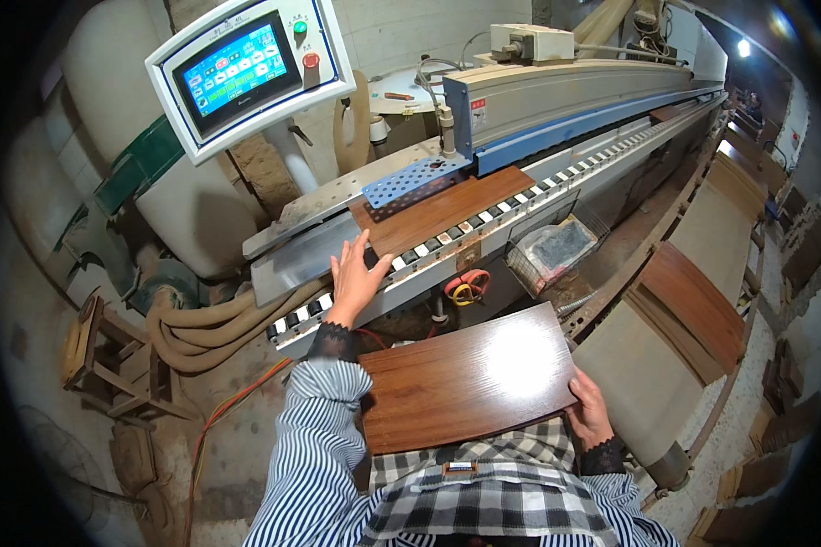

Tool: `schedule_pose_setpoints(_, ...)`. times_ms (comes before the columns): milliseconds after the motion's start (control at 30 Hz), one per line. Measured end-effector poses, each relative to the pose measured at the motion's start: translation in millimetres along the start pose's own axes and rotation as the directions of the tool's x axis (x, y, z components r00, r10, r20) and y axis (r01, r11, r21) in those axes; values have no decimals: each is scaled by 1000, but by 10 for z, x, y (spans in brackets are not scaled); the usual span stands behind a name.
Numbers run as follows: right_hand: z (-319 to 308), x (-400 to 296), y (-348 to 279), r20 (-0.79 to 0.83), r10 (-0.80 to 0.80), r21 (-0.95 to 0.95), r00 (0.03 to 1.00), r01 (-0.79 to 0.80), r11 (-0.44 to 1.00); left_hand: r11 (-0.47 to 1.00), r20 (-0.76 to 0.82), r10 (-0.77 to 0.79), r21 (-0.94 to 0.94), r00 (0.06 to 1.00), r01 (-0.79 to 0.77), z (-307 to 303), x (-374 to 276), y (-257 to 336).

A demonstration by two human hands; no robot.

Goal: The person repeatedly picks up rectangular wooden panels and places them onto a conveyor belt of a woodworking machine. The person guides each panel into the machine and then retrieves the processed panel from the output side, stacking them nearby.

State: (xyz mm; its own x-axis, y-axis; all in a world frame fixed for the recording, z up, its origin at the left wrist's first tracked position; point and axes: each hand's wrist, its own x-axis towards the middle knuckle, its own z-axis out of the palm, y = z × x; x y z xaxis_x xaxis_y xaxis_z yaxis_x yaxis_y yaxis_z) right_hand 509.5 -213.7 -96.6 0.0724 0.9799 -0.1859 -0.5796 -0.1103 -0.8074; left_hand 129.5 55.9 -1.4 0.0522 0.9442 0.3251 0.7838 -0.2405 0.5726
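My left hand (pixel 357 279) is spread at the near end of a brown wood-grain board (pixel 445 212), its fingertips by the board's end. That board lies on the infeed of an edge banding machine (pixel 575 102), partly under a perforated blue plate (pixel 414 181) and along a track of black and white pads (pixel 445 238). My right hand (pixel 590 405) grips the right edge of a second wood-grain board (pixel 465 383), held in front of my checked apron. The fingers behind this board are hidden. Its left end is beside my left sleeve.
A control panel with a lit screen (pixel 239 72) stands at upper left. Below the track are a wire basket (pixel 554 246) and red-and-yellow-handled scissors (pixel 466 287). At right, a belt conveyor (pixel 640 369) bears stacked boards (pixel 691 308). Hoses (pixel 205 335) and a wooden stool (pixel 120 362) stand left.
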Motion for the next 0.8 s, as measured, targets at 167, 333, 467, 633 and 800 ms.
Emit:
schedule_pose_setpoints(167,41,30,-110,19,-69,96,997,67,993,883,-88,24,-465,996,-62,-408,-326,-260)
schedule_pose_setpoints(333,473,354,-296,72,-107,140,992,97,985,955,-59,80,-282,995,-94,-993,-1027,-83)
schedule_pose_setpoints(467,1002,842,-310,133,-71,97,989,58,994,982,13,182,46,983,-183,-1090,-1389,-182)
schedule_pose_setpoints(633,1459,1396,-193,251,71,55,965,-88,995,950,29,125,285,992,-128,-1101,-1459,-445)
schedule_pose_setpoints(800,1620,1522,-105,267,98,290,959,-177,940,936,-65,22,351,998,2,-1086,-1292,-678)
